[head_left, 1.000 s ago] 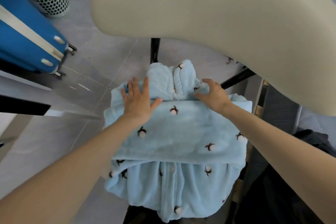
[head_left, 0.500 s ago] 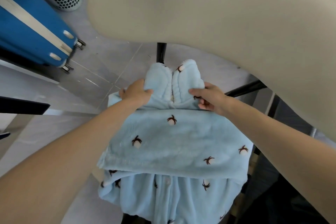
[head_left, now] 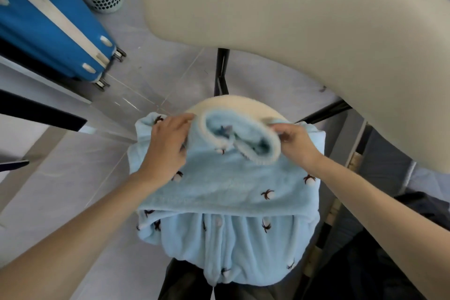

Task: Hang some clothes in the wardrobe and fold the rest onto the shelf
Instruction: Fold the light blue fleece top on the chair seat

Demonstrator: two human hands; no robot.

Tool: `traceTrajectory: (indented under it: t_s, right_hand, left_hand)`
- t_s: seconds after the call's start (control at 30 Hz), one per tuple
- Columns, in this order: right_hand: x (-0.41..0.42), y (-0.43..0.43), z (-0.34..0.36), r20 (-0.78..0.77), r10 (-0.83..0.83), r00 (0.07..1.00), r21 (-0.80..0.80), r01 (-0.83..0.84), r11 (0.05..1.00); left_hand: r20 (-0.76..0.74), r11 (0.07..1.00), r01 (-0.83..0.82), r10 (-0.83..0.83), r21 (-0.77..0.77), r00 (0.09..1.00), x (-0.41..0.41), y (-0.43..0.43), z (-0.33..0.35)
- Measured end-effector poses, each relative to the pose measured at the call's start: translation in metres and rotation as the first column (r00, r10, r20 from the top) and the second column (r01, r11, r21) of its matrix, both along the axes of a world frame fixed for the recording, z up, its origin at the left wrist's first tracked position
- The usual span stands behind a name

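Left hand [head_left: 168,146] and right hand [head_left: 295,142]: each pinches one side of the rolled top of the pale blue fleece garment [head_left: 226,192], which lies folded on the cream stool seat [head_left: 233,102]. Risk: thick pile springs open; overhanging front hem may drag it floorward.

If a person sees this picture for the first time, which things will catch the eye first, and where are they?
At the centre lies a light blue fleece garment with small dark motifs, spread over a seat. The left hand and right hand grip its far edge from both sides and roll it toward the person. A large beige curved chair back fills the upper right, and a blue suitcase stands on the grey floor at the upper left.
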State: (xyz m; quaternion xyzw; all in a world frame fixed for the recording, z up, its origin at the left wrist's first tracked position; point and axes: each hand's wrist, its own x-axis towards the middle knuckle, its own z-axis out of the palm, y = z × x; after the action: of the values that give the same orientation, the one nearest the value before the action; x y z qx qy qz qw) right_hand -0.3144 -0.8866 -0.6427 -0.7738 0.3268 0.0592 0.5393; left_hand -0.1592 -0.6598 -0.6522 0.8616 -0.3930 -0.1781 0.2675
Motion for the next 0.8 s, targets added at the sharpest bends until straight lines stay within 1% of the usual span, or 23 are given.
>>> traceTrajectory:
  t_s: [0.07, 0.1, 0.13, 0.17, 0.2, 0.27, 0.3, 0.33, 0.37, 0.4, 0.43, 0.47, 0.5, 0.53, 0.6, 0.63, 0.73, 0.8]
  right_hand:
    - [-0.019, 0.002, 0.002, -0.108, 0.145, 0.983, -0.112, -0.157, 0.981]
    - [-0.024, 0.002, 0.001, -0.151, 0.199, 0.968, -0.171, -0.224, 0.959]
    - [-0.026, 0.002, 0.000, -0.186, 0.233, 0.955, -0.226, -0.272, 0.935]
    - [-0.024, 0.003, -0.001, -0.218, 0.236, 0.947, -0.280, -0.292, 0.914]
    - [-0.019, 0.005, -0.001, -0.251, 0.229, 0.940, -0.327, -0.306, 0.894]
    - [-0.005, 0.010, 0.001, -0.340, 0.259, 0.904, -0.395, -0.387, 0.833]
    - [0.003, 0.012, 0.001, -0.391, 0.303, 0.869, -0.408, -0.459, 0.789]
    - [0.011, 0.013, 0.001, -0.456, 0.345, 0.820, -0.420, -0.541, 0.729]
    - [0.018, 0.015, -0.001, -0.526, 0.381, 0.761, -0.419, -0.621, 0.663]
    - [0.023, 0.015, -0.004, -0.588, 0.401, 0.702, -0.402, -0.685, 0.608]
    - [0.026, 0.014, -0.009, -0.634, 0.414, 0.653, -0.373, -0.728, 0.576]
    - [0.027, 0.014, -0.013, -0.668, 0.422, 0.613, -0.337, -0.755, 0.562]
    - [0.027, 0.013, -0.017, -0.684, 0.425, 0.593, -0.312, -0.764, 0.565]
    - [0.027, 0.012, -0.022, -0.686, 0.423, 0.593, -0.298, -0.758, 0.580]
    - [0.027, 0.013, -0.026, -0.684, 0.414, 0.601, -0.292, -0.745, 0.600]
    - [0.028, 0.015, -0.027, -0.686, 0.415, 0.597, -0.297, -0.751, 0.590]
    - [0.030, 0.019, -0.027, -0.689, 0.433, 0.581, -0.355, -0.792, 0.497]
    - [0.031, 0.021, -0.022, -0.674, 0.435, 0.597, -0.399, -0.790, 0.466]
  left_hand:
    - [0.014, 0.969, 0.194, -0.198, 0.151, 0.980, -0.010, 0.020, 0.001]
    - [-0.002, 0.945, 0.248, -0.253, 0.212, 0.967, -0.013, 0.027, 0.001]
    - [-0.016, 0.932, 0.266, -0.270, 0.245, 0.963, -0.015, 0.030, 0.001]
    - [-0.029, 0.939, 0.246, -0.247, 0.242, 0.969, -0.016, 0.029, 0.002]
    - [-0.042, 0.958, 0.194, -0.190, 0.209, 0.981, -0.015, 0.026, 0.003]
    - [-0.082, 0.981, 0.108, -0.096, 0.161, 0.992, -0.010, 0.013, 0.006]
    - [-0.096, 0.972, 0.122, -0.105, 0.199, 0.990, -0.006, 0.005, 0.005]
    - [-0.103, 0.943, 0.176, -0.152, 0.283, 0.983, 0.000, -0.002, 0.003]
    - [-0.101, 0.888, 0.241, -0.219, 0.392, 0.971, 0.006, -0.010, 0.001]
    - [-0.081, 0.817, 0.295, -0.295, 0.495, 0.952, 0.011, -0.017, -0.003]
    - [-0.049, 0.747, 0.329, -0.370, 0.578, 0.928, 0.016, -0.023, -0.007]
    - [-0.026, 0.687, 0.343, -0.427, 0.640, 0.904, 0.021, -0.028, -0.011]
    - [-0.025, 0.645, 0.346, -0.451, 0.681, 0.892, 0.024, -0.033, -0.015]
    - [-0.046, 0.621, 0.345, -0.444, 0.704, 0.895, 0.027, -0.036, -0.018]
    - [-0.110, 0.598, 0.341, -0.388, 0.725, 0.915, 0.031, -0.039, -0.022]
    - [-0.137, 0.588, 0.346, -0.370, 0.731, 0.919, 0.032, -0.039, -0.023]
    - [-0.182, 0.578, 0.375, -0.365, 0.725, 0.913, 0.028, -0.039, -0.023]
    - [-0.178, 0.600, 0.369, -0.354, 0.710, 0.918, 0.026, -0.038, -0.020]
